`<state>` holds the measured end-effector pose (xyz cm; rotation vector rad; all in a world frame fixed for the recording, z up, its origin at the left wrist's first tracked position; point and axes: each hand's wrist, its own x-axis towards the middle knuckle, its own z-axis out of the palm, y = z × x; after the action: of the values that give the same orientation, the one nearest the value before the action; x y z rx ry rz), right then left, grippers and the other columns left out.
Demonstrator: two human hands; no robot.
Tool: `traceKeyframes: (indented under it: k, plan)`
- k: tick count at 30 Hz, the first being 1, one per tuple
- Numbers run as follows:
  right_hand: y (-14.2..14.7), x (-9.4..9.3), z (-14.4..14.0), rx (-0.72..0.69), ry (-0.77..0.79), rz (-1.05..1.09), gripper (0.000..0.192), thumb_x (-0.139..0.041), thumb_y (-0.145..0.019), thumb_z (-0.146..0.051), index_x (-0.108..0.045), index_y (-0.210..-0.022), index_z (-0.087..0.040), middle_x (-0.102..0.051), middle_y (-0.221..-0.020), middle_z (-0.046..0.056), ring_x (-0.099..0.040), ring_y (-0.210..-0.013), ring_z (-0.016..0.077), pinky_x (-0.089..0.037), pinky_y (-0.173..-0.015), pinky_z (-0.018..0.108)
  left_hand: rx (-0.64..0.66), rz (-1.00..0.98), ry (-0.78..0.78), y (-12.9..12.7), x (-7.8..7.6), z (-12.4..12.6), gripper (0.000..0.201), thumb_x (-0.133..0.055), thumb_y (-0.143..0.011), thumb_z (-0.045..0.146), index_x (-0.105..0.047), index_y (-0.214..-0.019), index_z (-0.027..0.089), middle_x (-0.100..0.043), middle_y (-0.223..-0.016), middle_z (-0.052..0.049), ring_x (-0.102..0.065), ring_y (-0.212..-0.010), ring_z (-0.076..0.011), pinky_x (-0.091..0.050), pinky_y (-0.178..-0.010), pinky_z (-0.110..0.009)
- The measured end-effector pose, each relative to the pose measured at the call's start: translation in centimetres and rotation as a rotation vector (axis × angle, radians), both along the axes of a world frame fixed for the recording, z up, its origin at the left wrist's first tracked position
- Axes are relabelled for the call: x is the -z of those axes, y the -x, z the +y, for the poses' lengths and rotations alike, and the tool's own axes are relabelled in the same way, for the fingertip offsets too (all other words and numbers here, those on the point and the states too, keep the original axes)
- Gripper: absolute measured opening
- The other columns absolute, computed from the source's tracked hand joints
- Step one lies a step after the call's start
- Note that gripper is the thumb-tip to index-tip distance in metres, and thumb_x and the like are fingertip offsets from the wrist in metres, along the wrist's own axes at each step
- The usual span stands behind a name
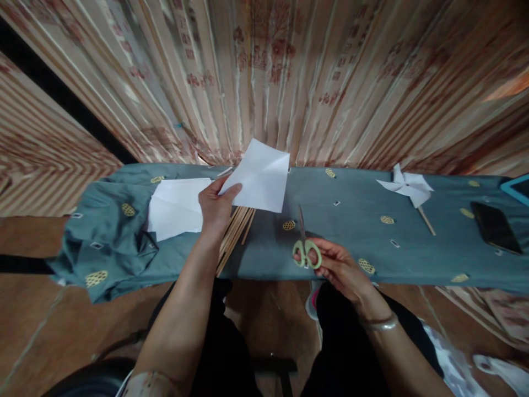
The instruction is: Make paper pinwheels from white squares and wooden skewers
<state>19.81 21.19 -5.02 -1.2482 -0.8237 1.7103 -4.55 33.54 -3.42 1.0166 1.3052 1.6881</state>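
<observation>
My left hand [215,207] pinches a white square sheet of paper [260,175] by its near left corner and holds it lifted above the blue-grey cloth [343,242]. My right hand [336,266] touches the green handles of a pair of scissors [306,248], whose blades point away from me and lie on the cloth. A bundle of thin wooden sticks [235,234] lies under my left wrist. More white paper [177,207] rests flat to the left.
A finished white paper pinwheel [409,187] on a stick lies at the right. A dark phone [495,227] sits farther right, beside a teal-edged object [516,188]. A patterned curtain [289,71] hangs behind. The brown floor lies below.
</observation>
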Motion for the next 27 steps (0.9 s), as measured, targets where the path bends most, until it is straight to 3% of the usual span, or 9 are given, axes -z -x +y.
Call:
traceKeyframes:
  k: [3,7,12,21,27]
  plan:
    - [0.2,0.0,0.0,0.047,0.054,0.087,0.032,-0.087,-0.061,-0.032,-0.076,-0.09,-0.024,-0.076,-0.078,0.003,-0.065,-0.061,0.0137,-0.043,-0.044,0.018,-0.015,-0.023,0.01,0.2,-0.3,-0.1,0.042,-0.08,-0.058,0.033,-0.076,-0.095,0.014,-0.076,-0.086,-0.004,-0.069,-0.077,-0.0203,-0.056,-0.072,-0.033]
    - [0.4,0.8,0.0,0.126,0.093,0.203,0.033,-0.089,-0.059,-0.032,-0.077,-0.088,-0.023,-0.076,-0.081,0.003,-0.067,-0.065,0.0145,-0.054,-0.057,0.023,-0.02,-0.085,0.016,0.1,-0.4,-0.1,0.038,-0.082,-0.055,0.034,-0.076,-0.088,0.015,-0.075,-0.078,-0.003,-0.068,-0.07,-0.018,-0.055,-0.066,-0.03]
    - [0.8,1.1,-0.4,0.071,0.063,0.24,0.038,-0.091,-0.058,-0.038,-0.077,-0.09,-0.022,-0.075,-0.079,0.003,-0.067,-0.069,0.0142,-0.055,-0.066,0.025,-0.004,-0.206,0.009,0.1,-0.5,-0.2,0.035,-0.084,-0.052,0.029,-0.076,-0.084,0.015,-0.075,-0.077,-0.002,-0.067,-0.067,-0.0165,-0.054,-0.065,-0.028]
    - [1.0,-0.3,-0.8,-0.157,-0.152,0.06,0.056,-0.074,-0.071,-0.063,-0.074,-0.106,-0.019,-0.071,-0.082,0.007,-0.06,-0.066,0.0142,-0.047,-0.057,0.025,0.035,-0.175,-0.014,-0.3,-0.4,-0.1,0.029,-0.083,-0.052,0.025,-0.077,-0.08,0.017,-0.076,-0.076,-0.001,-0.068,-0.069,-0.0178,-0.056,-0.067,-0.03]
    - [0.7,0.2,-0.6,-0.169,-0.19,-0.095,0.06,-0.075,-0.069,-0.062,-0.073,-0.11,-0.019,-0.071,-0.08,0.005,-0.057,-0.065,0.0131,-0.047,-0.06,0.026,0.111,-0.124,0.0,-1.1,0.0,-0.4,0.029,-0.08,-0.054,0.023,-0.077,-0.082,0.017,-0.074,-0.074,0.0,-0.066,-0.065,-0.0174,-0.056,-0.065,-0.032]
